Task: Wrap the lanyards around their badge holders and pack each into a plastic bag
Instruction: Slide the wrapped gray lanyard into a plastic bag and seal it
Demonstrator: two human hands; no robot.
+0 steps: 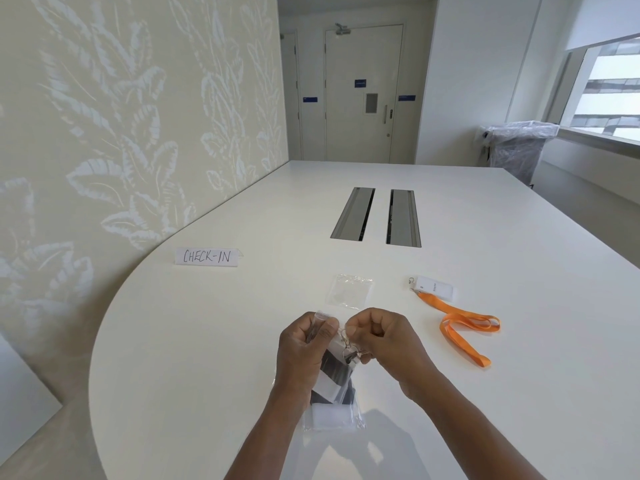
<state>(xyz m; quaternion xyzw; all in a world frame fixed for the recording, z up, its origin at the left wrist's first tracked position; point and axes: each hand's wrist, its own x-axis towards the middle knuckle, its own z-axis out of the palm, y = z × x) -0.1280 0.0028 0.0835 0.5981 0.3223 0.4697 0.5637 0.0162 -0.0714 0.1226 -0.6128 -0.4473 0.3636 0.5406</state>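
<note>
Both hands hold a clear plastic bag [334, 415] just above the white table [207, 341]. Inside it sits a white badge holder wrapped in a black lanyard [337, 375], its metal clip at the bag's mouth. My left hand [303, 351] pinches the bag's top left edge. My right hand [384, 341] pinches the top right edge beside the clip. An empty plastic bag [350, 291] lies flat beyond my hands. To the right lies a white badge holder [435, 287] with its orange lanyard [465, 327] unwound in loose loops.
A folded "CHECK-IN" card [207, 256] stands at the left of the table. Two cable slots [377, 216] are set into the table further back. A patterned wall runs along the left; a plastic-covered bin [519, 147] stands by the window.
</note>
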